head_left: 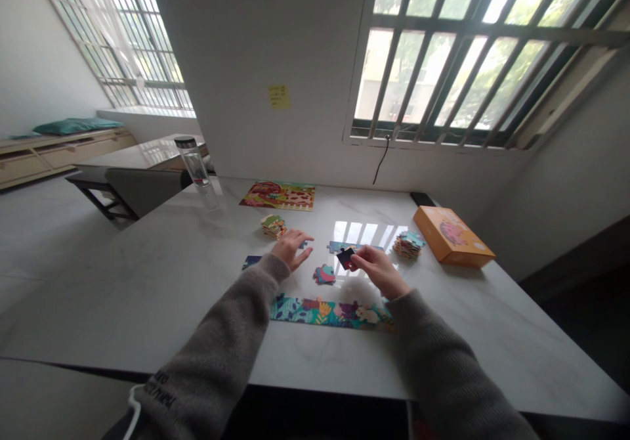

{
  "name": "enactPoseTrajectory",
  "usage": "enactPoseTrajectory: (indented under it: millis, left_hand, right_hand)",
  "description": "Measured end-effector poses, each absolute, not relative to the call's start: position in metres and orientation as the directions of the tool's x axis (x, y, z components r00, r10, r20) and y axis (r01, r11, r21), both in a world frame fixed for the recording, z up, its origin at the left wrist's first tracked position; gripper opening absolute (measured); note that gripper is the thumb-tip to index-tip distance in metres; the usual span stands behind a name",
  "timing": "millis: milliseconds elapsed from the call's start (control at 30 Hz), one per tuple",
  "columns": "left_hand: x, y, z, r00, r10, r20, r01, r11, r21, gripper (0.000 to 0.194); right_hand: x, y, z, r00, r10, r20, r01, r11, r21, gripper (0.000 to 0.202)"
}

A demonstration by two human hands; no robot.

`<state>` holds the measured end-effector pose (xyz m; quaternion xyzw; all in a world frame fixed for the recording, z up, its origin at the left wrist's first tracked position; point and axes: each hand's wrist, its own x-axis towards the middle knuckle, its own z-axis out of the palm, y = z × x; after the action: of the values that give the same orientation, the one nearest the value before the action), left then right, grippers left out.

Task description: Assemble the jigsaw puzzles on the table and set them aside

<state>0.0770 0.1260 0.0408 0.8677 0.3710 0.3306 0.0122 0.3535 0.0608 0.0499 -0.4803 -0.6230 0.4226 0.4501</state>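
Note:
Between the thumb and fingers of my right hand (381,270) is a dark puzzle piece (346,258), held over the table. My left hand (292,248) hovers with thumb and fingers apart, close to a small blue piece (304,245) partly hidden by its fingers. A loose pink and teal puzzle piece (324,274) lies between my hands. Behind the held piece runs a short blue joined strip (336,247). Nearer to me lies a long joined strip (325,312) with leaves and animals, its right end by my right sleeve. A dark blue piece (251,261) sits left of my left wrist.
Stacks of puzzle pieces stand at the left (273,226) and right (408,244). An orange box (453,235) lies at the right, with a black object (422,199) behind it. Toward the wall are a colourful picture sheet (279,196) and a glass bottle (192,161).

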Motion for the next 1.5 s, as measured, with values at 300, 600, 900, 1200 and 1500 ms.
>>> enactPoseTrajectory:
  millis: [300,600,900,1200,1500]
  left_hand:
    - [0.095,0.115,0.031,0.690,0.611,0.389,0.527,-0.792,0.309,0.038]
    - [0.103,0.109,0.024,0.755,0.608,0.246,0.533,-0.787,0.310,0.044]
    - [0.102,0.109,0.038,0.617,0.574,0.538,0.380,-0.817,0.435,0.031]
    - [0.105,0.108,0.034,0.680,0.553,0.481,0.420,-0.832,0.362,0.040]
    - [0.081,0.128,0.021,0.743,0.595,0.306,0.497,-0.797,0.343,0.040]
  right_hand:
    - [0.371,0.064,0.043,-0.173,0.962,0.209,0.700,0.270,-0.661,0.022]
    - [0.371,0.062,0.040,-0.294,0.945,0.147,0.842,0.328,-0.428,0.011]
    - [0.339,0.049,0.050,-0.261,0.918,0.298,0.480,0.391,-0.785,0.040]
    - [0.337,0.055,0.045,-0.131,0.937,0.324,0.389,0.350,-0.852,0.021]
    - [0.370,0.065,0.042,-0.096,0.944,0.316,0.537,0.316,-0.782,0.025]
